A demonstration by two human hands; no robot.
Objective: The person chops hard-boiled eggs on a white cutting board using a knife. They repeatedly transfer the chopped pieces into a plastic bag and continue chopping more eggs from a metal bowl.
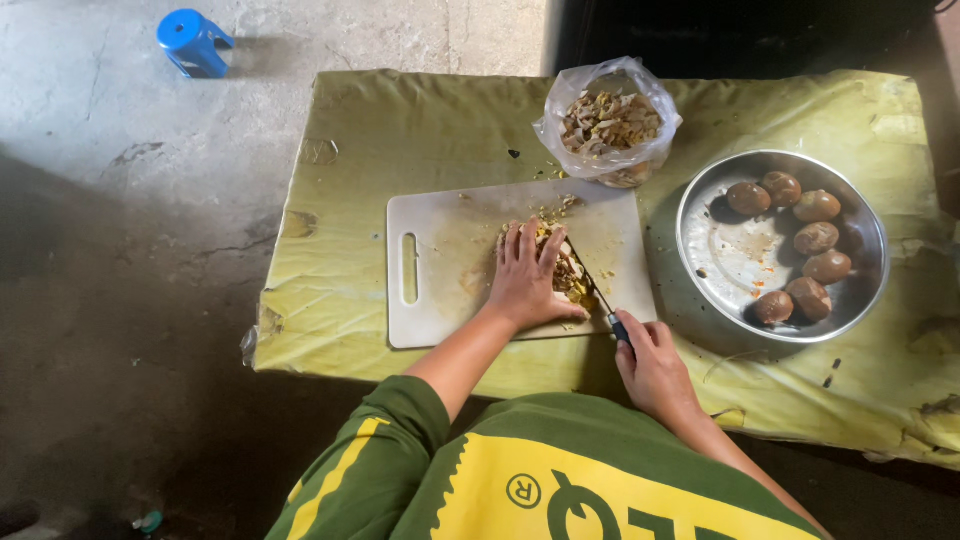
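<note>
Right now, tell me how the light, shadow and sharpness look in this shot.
Head view: daylight brightens the upper-left floor; the metal bowl shows soft glare; top right and bottom left lie in deep shadow; the left hand, right hand and cutting board are sharp; the table edges bow from wide-angle distortion.

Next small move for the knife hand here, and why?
Probably another short downward cut through the pile. The right hand grips the knife, whose blade lies against the chopped brown egg pieces on the white cutting board. The left hand presses flat on that pile, fingers beside the blade, and some chunks look coarse.
</note>
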